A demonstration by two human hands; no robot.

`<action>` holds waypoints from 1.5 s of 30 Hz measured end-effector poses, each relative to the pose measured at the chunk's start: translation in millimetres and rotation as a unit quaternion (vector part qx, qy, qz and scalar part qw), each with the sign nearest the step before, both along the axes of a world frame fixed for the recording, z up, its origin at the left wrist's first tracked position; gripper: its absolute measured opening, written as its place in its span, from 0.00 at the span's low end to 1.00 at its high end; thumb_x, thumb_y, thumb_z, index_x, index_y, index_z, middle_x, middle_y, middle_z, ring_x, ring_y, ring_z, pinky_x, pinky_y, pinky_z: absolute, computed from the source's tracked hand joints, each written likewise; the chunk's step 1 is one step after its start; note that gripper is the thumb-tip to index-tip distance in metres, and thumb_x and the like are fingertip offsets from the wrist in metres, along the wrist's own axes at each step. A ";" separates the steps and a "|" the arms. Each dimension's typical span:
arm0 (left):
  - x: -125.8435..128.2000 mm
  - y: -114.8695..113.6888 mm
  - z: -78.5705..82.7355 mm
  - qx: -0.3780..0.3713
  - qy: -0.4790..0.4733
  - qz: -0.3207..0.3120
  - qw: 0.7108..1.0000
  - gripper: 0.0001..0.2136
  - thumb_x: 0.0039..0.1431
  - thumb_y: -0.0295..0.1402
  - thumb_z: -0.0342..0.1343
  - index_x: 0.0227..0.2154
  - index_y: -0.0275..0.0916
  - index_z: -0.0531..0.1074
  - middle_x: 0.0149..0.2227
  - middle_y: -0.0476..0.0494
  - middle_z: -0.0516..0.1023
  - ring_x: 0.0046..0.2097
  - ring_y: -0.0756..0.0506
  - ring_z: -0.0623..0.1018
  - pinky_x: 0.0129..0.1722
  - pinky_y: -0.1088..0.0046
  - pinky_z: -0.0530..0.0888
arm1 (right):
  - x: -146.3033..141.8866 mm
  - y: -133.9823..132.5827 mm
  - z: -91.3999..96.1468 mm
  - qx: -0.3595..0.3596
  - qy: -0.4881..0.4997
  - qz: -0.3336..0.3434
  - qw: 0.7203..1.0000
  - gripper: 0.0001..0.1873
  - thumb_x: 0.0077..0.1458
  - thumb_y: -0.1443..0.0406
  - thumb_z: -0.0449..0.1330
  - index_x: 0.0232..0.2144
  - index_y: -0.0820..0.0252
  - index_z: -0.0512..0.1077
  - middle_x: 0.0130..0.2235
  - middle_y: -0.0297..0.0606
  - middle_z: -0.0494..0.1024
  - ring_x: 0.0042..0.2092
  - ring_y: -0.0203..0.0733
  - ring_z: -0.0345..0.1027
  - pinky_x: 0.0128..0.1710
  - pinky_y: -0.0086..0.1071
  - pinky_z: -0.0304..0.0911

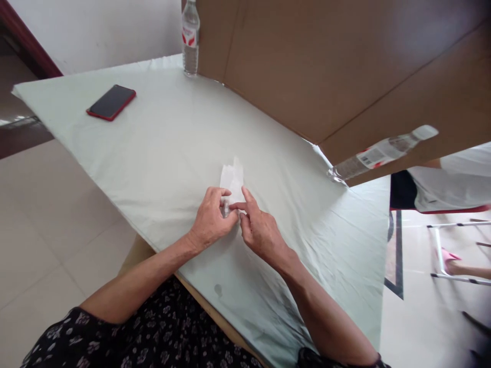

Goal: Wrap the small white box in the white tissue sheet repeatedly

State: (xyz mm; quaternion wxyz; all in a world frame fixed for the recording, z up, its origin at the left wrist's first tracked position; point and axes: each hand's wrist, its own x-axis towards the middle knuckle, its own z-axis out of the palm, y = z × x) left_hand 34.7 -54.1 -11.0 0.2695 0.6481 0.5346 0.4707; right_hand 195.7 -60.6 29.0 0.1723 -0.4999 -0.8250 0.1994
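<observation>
A thin white piece (232, 176), like folded paper or tissue, lies on the pale green tablecloth just beyond my fingertips. My left hand (213, 217) is curled, thumb and fingers closed around a small clear, shiny thing (226, 207) at the near end of the white piece. From the right, my right hand (261, 225) meets it, one finger reaching across to the small thing and the thumb bent below. My fingers hide most of that thing, so its kind cannot be made out.
A phone in a red case (112, 103) lies at the far left. Water bottles stand by the brown cardboard panel (307, 61), one at the back (191, 43) and one at the right (378, 154). A seated person (452, 179) is beyond the table's right edge.
</observation>
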 end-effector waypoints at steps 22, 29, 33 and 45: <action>9.9 -4.1 -5.9 0.068 0.080 0.006 0.995 0.14 0.54 0.22 0.53 0.44 0.37 0.72 0.43 0.39 0.70 0.44 0.43 0.76 0.42 0.65 0.79 | 32.8 71.5 -19.2 -0.280 0.297 -0.189 0.893 0.34 0.49 0.53 0.67 0.54 0.65 0.68 0.37 0.42 0.81 0.26 0.37 0.72 0.16 0.27 0.60; 10.9 -5.8 -6.1 0.079 0.089 0.012 0.993 0.15 0.54 0.22 0.54 0.45 0.39 0.71 0.44 0.39 0.70 0.47 0.41 0.77 0.47 0.63 0.79 | 11.2 97.7 -25.2 -0.291 0.286 -0.179 0.895 0.33 0.48 0.54 0.69 0.52 0.65 0.68 0.24 0.29 0.73 0.20 0.36 0.65 0.14 0.28 0.57; 11.2 -6.6 -6.1 0.090 0.088 0.009 0.992 0.16 0.54 0.22 0.54 0.46 0.40 0.70 0.44 0.39 0.70 0.46 0.42 0.77 0.46 0.63 0.79 | 5.3 107.4 -26.6 -0.286 0.266 -0.150 0.908 0.25 0.48 0.53 0.68 0.44 0.61 0.71 0.22 0.27 0.69 0.19 0.35 0.61 0.15 0.28 0.53; 6.8 -5.2 3.5 0.157 0.211 -0.026 0.964 0.20 0.57 0.20 0.51 0.52 0.39 0.71 0.50 0.36 0.78 0.40 0.42 0.77 0.43 0.62 0.78 | 0.0 105.1 -31.9 -0.260 0.293 -0.099 0.915 0.16 0.49 0.54 0.63 0.23 0.58 0.66 0.23 0.27 0.62 0.25 0.31 0.51 0.23 0.28 0.48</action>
